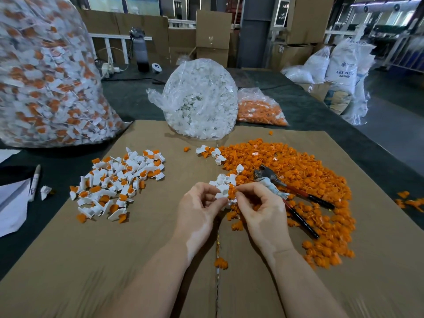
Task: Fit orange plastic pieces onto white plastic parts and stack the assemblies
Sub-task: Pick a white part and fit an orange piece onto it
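My left hand [198, 208] pinches a white plastic part [222, 191] above the cardboard sheet [142, 260]. My right hand [259, 206] holds an orange piece [232, 191] against that white part. A few loose white parts [226, 180] lie just beyond my fingers. A wide heap of orange pieces [305, 180] spreads to the right. A pile of finished white-and-orange assemblies [119, 182] lies to the left.
Pliers with red-black handles [293, 191] lie on the orange heap beside my right hand. A bag of white parts [202, 99] and a bag of orange pieces [261, 109] stand behind. A big bag of assemblies [46, 72] fills the left. A marker [34, 182] and papers lie far left.
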`<state>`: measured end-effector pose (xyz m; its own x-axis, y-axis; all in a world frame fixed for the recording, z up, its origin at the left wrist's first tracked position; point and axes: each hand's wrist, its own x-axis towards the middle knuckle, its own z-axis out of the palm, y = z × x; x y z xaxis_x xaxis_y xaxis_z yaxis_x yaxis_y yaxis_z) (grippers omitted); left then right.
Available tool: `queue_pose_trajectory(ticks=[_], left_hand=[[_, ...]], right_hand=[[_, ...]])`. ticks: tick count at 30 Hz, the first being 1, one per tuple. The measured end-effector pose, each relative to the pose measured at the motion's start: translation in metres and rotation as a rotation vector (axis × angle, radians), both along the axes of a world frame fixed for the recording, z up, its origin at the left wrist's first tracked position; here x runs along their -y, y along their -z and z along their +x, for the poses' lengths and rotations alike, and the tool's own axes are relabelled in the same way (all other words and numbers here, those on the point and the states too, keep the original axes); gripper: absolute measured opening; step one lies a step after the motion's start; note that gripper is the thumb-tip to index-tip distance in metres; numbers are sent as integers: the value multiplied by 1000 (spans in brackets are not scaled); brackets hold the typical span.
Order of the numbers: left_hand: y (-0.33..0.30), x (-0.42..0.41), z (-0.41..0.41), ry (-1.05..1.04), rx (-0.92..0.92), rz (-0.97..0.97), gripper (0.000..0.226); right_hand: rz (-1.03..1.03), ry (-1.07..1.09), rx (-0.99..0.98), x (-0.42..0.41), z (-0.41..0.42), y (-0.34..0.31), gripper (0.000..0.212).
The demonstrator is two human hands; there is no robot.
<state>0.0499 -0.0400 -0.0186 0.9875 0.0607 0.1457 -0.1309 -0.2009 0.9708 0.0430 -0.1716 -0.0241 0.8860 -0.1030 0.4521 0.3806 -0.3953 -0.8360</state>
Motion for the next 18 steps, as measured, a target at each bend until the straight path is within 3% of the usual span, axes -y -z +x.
queue_pose_trajectory(ticks=[7,10,18], left_hand=[[0,-2,0,27,58,128,11],[1,-1,0,13,16,61,12],[-1,1,-2,45,-9,-28,16]], right_hand=[[-118,75,-52,-1,0,3,11],[-222,100,-52,-2,0,4,4],[-361,152,45,-4,-3,1,12]])
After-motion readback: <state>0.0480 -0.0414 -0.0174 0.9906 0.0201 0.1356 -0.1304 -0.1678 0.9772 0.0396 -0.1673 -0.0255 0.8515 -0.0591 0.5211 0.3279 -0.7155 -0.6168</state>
